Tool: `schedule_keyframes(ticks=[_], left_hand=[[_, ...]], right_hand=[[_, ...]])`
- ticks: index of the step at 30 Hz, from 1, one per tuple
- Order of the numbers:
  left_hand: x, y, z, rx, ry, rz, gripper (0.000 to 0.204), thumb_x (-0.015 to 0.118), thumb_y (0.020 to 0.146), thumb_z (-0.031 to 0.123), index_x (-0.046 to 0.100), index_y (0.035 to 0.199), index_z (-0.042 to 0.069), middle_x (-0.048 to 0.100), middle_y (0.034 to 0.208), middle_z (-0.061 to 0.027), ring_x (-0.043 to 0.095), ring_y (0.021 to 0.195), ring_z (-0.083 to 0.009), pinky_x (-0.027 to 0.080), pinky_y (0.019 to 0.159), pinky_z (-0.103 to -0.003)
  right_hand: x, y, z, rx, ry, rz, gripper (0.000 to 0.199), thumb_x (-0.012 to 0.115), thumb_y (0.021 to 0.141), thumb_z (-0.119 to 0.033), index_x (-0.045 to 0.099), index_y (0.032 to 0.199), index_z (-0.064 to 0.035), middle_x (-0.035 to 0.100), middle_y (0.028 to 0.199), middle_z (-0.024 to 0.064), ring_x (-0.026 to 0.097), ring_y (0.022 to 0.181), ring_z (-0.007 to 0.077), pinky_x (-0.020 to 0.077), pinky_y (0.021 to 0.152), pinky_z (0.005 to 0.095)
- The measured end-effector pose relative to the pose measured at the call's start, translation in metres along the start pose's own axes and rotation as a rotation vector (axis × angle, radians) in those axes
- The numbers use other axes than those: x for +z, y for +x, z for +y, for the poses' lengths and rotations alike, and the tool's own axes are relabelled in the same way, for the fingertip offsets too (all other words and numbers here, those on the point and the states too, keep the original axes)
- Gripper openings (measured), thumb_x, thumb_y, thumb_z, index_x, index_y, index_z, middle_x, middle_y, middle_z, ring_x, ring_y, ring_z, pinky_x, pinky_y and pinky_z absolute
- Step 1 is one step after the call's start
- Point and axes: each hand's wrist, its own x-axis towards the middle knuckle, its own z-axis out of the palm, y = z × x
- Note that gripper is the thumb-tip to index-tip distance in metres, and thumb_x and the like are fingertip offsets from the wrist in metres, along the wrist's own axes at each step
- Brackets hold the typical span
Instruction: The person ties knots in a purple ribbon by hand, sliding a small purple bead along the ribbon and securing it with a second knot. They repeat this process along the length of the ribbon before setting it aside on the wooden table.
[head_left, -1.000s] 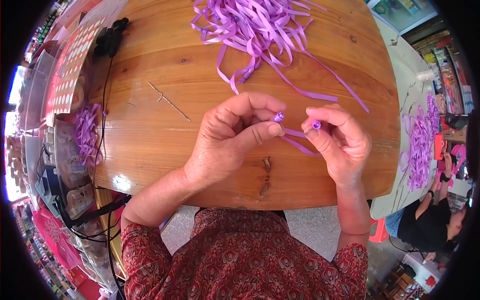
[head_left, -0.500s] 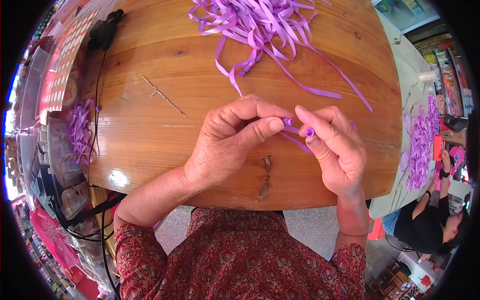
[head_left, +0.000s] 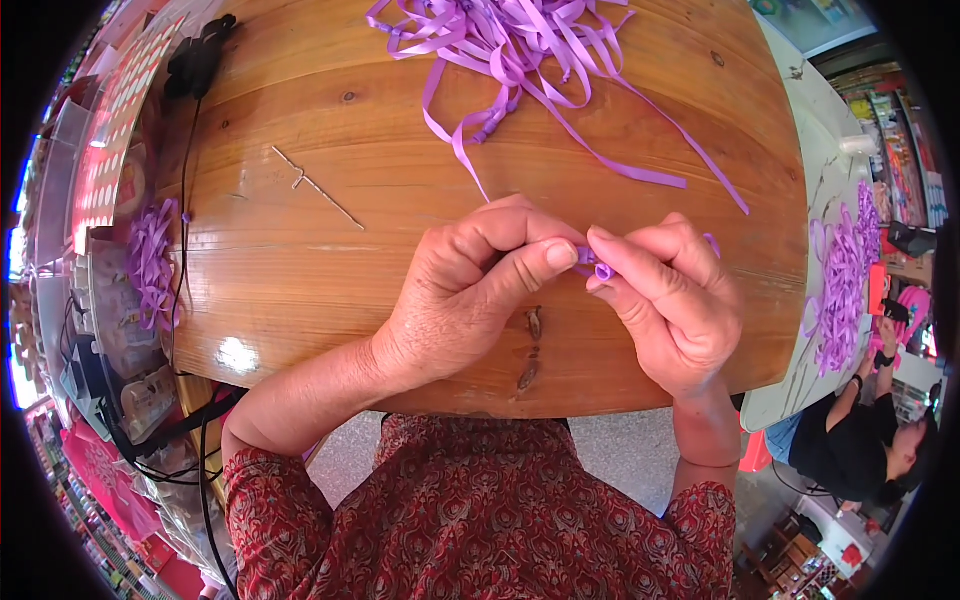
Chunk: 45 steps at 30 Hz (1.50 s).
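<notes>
Over the near part of the wooden table (head_left: 270, 290), my two hands almost meet. Thumb and forefinger of my left hand (head_left: 465, 285) pinch one piece of a purple ribbon (head_left: 587, 256). A small purple loop or bead (head_left: 603, 271) shows at the fingertips of my right hand (head_left: 680, 300), which are closed on the same ribbon. Most of the held piece is hidden by my fingers. Beyond my hands lies a loose heap of purple ribbons (head_left: 510, 50), some with small knots or beads on them.
A thin twisted wire (head_left: 318, 187) lies left of centre on the table. More purple ribbons (head_left: 152, 262) hang at the left edge by a black cable (head_left: 186, 170). On a white side table (head_left: 790, 330) at right sits another ribbon pile (head_left: 838, 300); a person in black (head_left: 850, 445) is beyond.
The small purple pieces in my fingertips have come together; before, a gap lay between them. The dangling ribbon strand below my hands is now hidden from view.
</notes>
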Motion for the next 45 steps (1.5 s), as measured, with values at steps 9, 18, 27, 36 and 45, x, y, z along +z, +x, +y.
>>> schedule_keyframes(ticks=[9,18,27,36,45], left_hand=[[0.000,0.000,0.002,-0.060,-0.006,-0.078,0.011,0.060,0.092,0.010,0.066,0.096,0.001,0.060,0.088,-0.0019,0.054,0.083,-0.0073,0.045,0.074,-0.023],[-0.001,-0.001,-0.005,-0.047,0.023,0.008,0.009,0.066,0.087,0.004,0.066,0.095,0.002,0.057,0.085,0.0014,0.052,0.080,-0.0049,0.043,0.072,-0.020],[0.000,-0.002,-0.007,-0.033,-0.032,0.064,0.006,0.065,0.087,0.003,0.066,0.093,0.002,0.057,0.084,0.0008,0.049,0.077,-0.0051,0.040,0.068,-0.021],[0.001,-0.001,-0.002,-0.031,0.000,0.083,0.007,0.066,0.085,0.001,0.066,0.092,0.002,0.057,0.084,0.0004,0.049,0.075,-0.0056,0.041,0.067,-0.021],[0.000,0.000,-0.008,0.082,0.126,0.091,0.007,0.068,0.083,0.000,0.067,0.089,0.003,0.057,0.080,0.0007,0.047,0.070,-0.0049,0.039,0.062,-0.020]], right_hand=[[0.002,0.000,0.003,-0.082,-0.062,0.049,0.026,0.073,0.067,0.005,0.067,0.092,0.0014,0.061,0.081,0.0079,0.052,0.062,0.0174,0.0378,0.052,0.0270],[0.005,-0.002,0.009,-0.086,-0.127,0.038,0.029,0.074,0.067,0.003,0.067,0.095,0.0003,0.060,0.079,0.0066,0.052,0.062,0.0169,0.0381,0.052,0.0274],[0.003,0.001,0.001,0.061,-0.057,-0.059,0.033,0.068,0.076,-0.001,0.066,0.109,0.0005,0.059,0.084,0.0077,0.053,0.069,0.0177,0.0397,0.057,0.0265],[0.001,-0.004,0.004,0.068,-0.112,-0.014,0.036,0.072,0.069,0.003,0.069,0.104,0.0001,0.058,0.082,0.0068,0.052,0.068,0.0170,0.0399,0.062,0.0270],[0.006,-0.002,0.002,0.031,-0.152,-0.026,0.038,0.073,0.067,0.003,0.069,0.104,-0.0012,0.057,0.081,0.0054,0.051,0.067,0.0162,0.0363,0.058,0.0268]])
